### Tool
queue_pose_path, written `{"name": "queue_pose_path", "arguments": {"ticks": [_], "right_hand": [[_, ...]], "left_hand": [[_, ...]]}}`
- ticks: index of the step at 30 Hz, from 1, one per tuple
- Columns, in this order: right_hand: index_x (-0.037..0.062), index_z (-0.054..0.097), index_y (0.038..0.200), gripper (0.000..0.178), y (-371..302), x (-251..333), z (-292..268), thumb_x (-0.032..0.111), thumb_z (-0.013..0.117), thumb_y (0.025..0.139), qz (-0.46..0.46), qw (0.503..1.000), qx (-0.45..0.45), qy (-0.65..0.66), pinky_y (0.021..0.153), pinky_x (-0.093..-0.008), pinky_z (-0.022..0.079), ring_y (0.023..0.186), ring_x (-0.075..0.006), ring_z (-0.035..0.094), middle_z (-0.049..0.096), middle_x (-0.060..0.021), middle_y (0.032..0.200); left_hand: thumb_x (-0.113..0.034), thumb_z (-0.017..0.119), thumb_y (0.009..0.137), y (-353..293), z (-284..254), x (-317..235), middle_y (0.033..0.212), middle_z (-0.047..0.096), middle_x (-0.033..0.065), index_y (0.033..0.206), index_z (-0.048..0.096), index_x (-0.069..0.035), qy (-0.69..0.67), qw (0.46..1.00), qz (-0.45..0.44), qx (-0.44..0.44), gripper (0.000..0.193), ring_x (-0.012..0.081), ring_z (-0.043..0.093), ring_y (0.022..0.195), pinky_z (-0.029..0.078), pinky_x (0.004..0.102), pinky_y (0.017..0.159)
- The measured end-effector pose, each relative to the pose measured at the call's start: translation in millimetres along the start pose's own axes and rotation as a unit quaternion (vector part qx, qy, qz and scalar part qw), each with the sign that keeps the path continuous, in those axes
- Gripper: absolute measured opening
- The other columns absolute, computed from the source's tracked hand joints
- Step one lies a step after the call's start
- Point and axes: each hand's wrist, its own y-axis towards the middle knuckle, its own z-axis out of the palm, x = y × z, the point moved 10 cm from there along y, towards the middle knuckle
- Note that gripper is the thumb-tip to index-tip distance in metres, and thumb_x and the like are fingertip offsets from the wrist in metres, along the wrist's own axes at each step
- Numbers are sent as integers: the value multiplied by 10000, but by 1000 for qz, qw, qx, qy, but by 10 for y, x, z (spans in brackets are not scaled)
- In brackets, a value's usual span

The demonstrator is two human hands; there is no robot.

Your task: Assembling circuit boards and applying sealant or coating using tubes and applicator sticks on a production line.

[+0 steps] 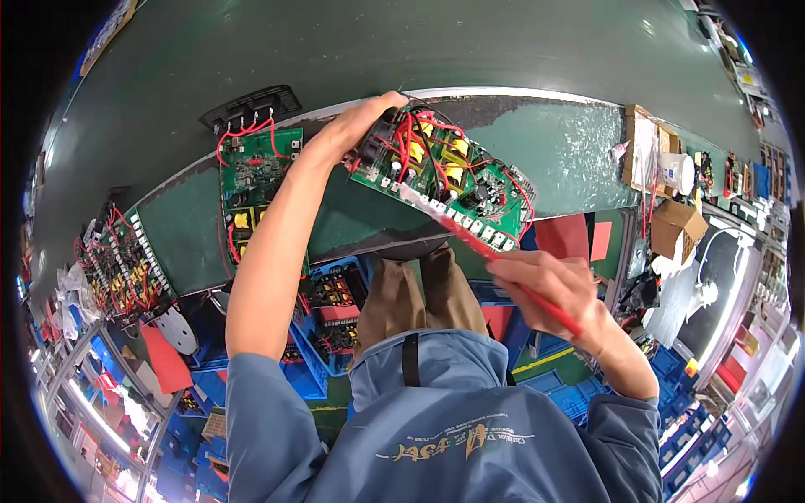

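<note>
A green circuit board [482, 197] lies at a slant on the bench before me, crowded with yellow-wrapped transformers, red and black wires and a row of white parts along its near edge. My left hand [360, 126] is closed on the board's far left end, by a black fan-like part. In my right hand [545, 289] is a long red-handled brush [470, 241], gripped along its handle. Its pale tip meets the near edge of the board beside the white parts; whether it presses on them I cannot tell. My right fingers are wrapped round the handle.
Another wired green board [251, 180] lies left of my forearm, joined by red wires to a black panel [251, 107]. More boards [126, 260] stand at the far left. Cardboard boxes [641, 151] and a white cup [677, 172] are at the right. Blue crates [331, 365] sit below the bench.
</note>
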Motion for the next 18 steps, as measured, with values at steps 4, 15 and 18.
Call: {"name": "queue_pose_path", "arguments": {"ticks": [4, 15, 18], "right_hand": [[-5, 640, 1133, 422, 8, 69, 92, -30, 817, 751, -21, 999, 15, -22, 529, -300, 584, 724, -230, 726, 721, -144, 1012], [-43, 634, 1150, 406, -21, 228, 186, -23, 776, 770, -73, 994, 39, -77, 553, -312, 609, 763, -240, 735, 706, -164, 1038], [-48, 630, 1147, 400, 5, 283, 235, -14, 774, 776, -92, 993, 29, -61, 557, -309, 612, 762, -240, 735, 703, -162, 1051]], "left_hand": [[-672, 622, 791, 40, -31, 17, 830, 597, 4, 921, 643, -110, -4, 1000, 7, -1, 577, 123, 550, 685, 430, 296, 622], [-666, 623, 798, 39, -29, 5, 785, 580, -6, 912, 638, -111, -8, 1000, 16, -3, 566, 111, 533, 640, 414, 284, 594], [-666, 622, 804, 13, -1, -34, 778, 582, -12, 907, 639, -109, 5, 1000, 4, 11, 567, 103, 532, 637, 408, 279, 586]]}}
